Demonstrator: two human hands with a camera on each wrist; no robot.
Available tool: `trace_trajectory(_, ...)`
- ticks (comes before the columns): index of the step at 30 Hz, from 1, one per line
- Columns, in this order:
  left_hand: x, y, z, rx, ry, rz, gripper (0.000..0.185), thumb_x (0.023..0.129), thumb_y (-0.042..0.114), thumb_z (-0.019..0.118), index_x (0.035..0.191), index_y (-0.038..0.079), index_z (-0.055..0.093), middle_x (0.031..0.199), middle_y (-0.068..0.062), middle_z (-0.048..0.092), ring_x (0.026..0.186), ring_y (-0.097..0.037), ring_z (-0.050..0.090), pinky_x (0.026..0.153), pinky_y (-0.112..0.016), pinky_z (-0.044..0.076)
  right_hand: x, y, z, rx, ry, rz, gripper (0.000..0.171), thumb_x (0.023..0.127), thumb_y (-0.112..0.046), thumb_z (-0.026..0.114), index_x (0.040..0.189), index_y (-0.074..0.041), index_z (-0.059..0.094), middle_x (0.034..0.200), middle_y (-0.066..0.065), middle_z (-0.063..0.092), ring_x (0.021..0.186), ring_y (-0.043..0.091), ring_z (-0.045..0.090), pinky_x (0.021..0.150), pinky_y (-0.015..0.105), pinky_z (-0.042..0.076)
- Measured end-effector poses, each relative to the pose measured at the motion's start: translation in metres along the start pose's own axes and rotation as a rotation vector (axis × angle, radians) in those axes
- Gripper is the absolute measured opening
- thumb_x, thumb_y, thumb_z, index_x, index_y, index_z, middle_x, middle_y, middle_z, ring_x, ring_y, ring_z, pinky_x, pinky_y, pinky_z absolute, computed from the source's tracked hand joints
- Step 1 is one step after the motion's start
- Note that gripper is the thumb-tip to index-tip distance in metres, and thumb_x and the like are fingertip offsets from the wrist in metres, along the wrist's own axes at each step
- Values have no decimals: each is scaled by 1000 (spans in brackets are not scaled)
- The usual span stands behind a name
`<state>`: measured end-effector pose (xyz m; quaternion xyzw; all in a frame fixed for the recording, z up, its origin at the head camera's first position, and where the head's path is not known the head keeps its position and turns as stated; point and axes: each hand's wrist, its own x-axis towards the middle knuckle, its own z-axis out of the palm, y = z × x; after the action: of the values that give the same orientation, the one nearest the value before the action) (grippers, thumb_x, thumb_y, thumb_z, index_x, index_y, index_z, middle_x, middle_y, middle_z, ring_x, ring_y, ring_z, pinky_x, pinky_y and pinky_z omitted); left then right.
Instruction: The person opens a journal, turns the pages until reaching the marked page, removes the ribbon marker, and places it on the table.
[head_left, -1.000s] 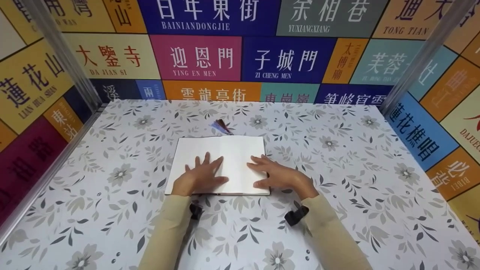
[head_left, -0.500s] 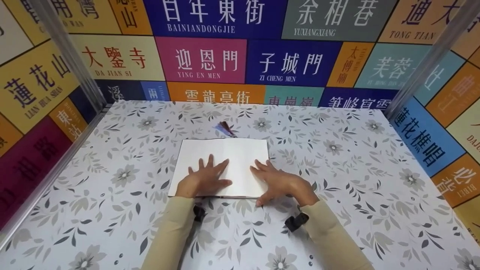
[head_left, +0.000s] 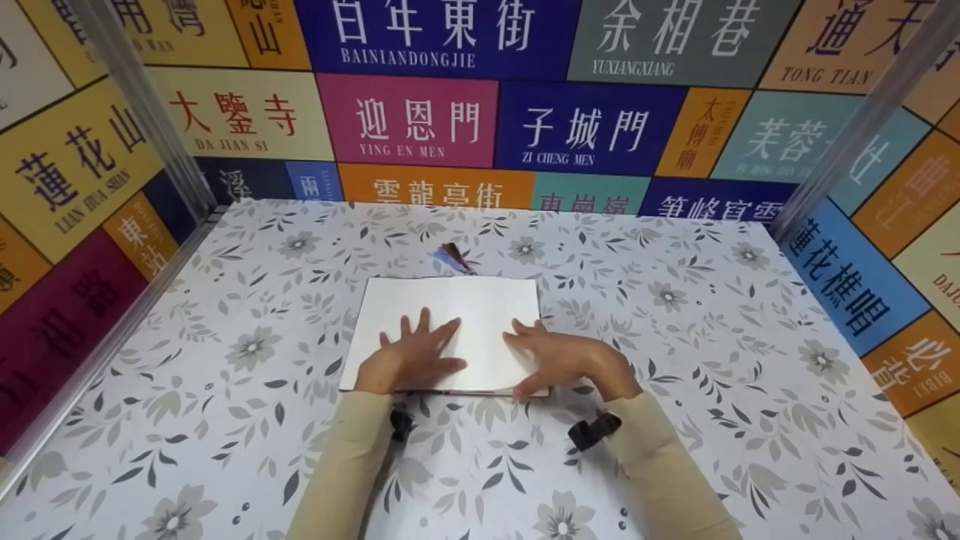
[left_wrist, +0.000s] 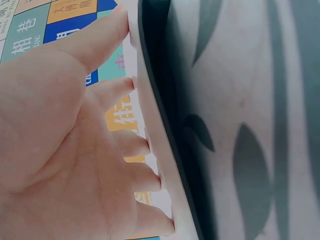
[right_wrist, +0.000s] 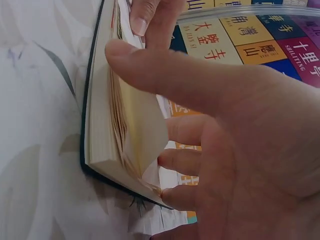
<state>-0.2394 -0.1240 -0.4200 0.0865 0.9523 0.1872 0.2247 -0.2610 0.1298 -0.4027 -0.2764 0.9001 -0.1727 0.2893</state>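
An open book [head_left: 465, 307] with blank white pages lies flat in the middle of the flowered table [head_left: 225, 315]. My left hand [head_left: 412, 360] presses flat on the left page with its fingers spread; in the left wrist view the fingertips [left_wrist: 145, 147] touch the page above the dark cover [left_wrist: 165, 100]. My right hand [head_left: 562, 358] sits at the book's near right corner. In the right wrist view its thumb [right_wrist: 150, 62] is at the edge of the page block [right_wrist: 100, 125] and a few pages [right_wrist: 142, 125] are lifted and bent between thumb and fingers.
A dark tassel bookmark [head_left: 452, 257] sticks out beyond the book's far edge. Panels with coloured signs wall the table at the back [head_left: 420, 120], left [head_left: 67, 180] and right [head_left: 870, 247]. Black wrist mounts [head_left: 592, 431] show on both beige sleeves.
My right hand has slid toward me to the book's near right corner, and its thumb has gone from the page top to the page edge. The left hand has stayed put.
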Motion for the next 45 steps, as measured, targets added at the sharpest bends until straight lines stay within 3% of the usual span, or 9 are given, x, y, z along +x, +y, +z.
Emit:
trace_trajectory(3, 2, 1, 2, 16, 2, 1, 74, 100, 55, 49, 162, 32, 15, 167, -23, -6, 151, -54, -6, 115, -77, -1, 0, 3, -1, -2, -8, 5, 93, 87, -39, 76, 160, -14, 23, 170, 13, 2, 156, 42, -2, 127, 55, 7)
trace_trajectory(7, 4, 3, 3, 23, 3, 13, 74, 100, 56, 48, 162, 32, 14, 167, -23, -6, 151, -54, -5, 115, -77, 0, -3, 8, -4, 23, -7, 2, 82, 89, -24, 70, 159, -17, 27, 170, 10, 5, 156, 39, -2, 128, 53, 8)
trace_trajectory(13, 5, 5, 1, 27, -11, 28, 74, 101, 55, 47, 162, 31, 13, 167, -24, -8, 151, -54, -7, 115, -78, 0, -10, 19, -8, 76, 38, -40, 71, 89, -10, 66, 155, -14, 39, 168, 12, 19, 156, 36, 14, 126, 52, 17)
trace_trajectory(22, 6, 2, 4, 38, -20, 26, 75, 101, 57, 44, 162, 31, 11, 166, -24, -9, 150, -55, -7, 115, -78, 0, -12, 32, -13, 121, 75, -75, 76, 85, -21, 81, 152, -14, 45, 164, 12, 33, 153, 37, 25, 124, 55, 22)
trace_trajectory(30, 4, -2, 7, -2, -32, 25, 74, 101, 54, 46, 162, 30, 12, 166, -25, -10, 150, -56, -9, 114, -79, -1, -6, 26, -14, 129, 150, -90, 66, 89, -30, 76, 148, -16, 51, 161, 16, 37, 151, 38, 30, 122, 55, 28)
trace_trajectory(35, 3, -3, 5, 7, -21, 28, 75, 101, 55, 46, 162, 29, 12, 166, -27, -10, 149, -57, -8, 113, -80, 0, -3, 23, -16, 189, 252, -91, 60, 90, -33, 75, 144, -16, 56, 161, 17, 36, 151, 40, 29, 123, 57, 26)
trace_trajectory(38, 4, -3, 3, 25, -23, 31, 75, 101, 55, 45, 162, 29, 11, 166, -27, -10, 149, -57, -8, 113, -80, 1, -3, 23, -17, 229, 287, -128, 48, 90, -28, 75, 135, -14, 65, 157, 16, 43, 149, 39, 34, 121, 56, 30)
trace_trajectory(42, 3, -3, 1, 40, -31, 32, 75, 101, 55, 45, 163, 29, 11, 166, -27, -10, 149, -58, -8, 113, -81, 1, -1, 22, -16, 260, 333, -180, 23, 90, -21, 74, 109, -8, 78, 144, 14, 58, 140, 37, 48, 116, 53, 39)
trace_trajectory(45, 3, -2, 1, 39, -32, 31, 75, 101, 55, 44, 163, 29, 11, 166, -27, -10, 149, -57, -9, 113, -81, 0, 0, 20, -14, 281, 398, -168, 19, 91, -22, 74, 101, -6, 77, 141, 13, 62, 140, 35, 49, 117, 52, 39)
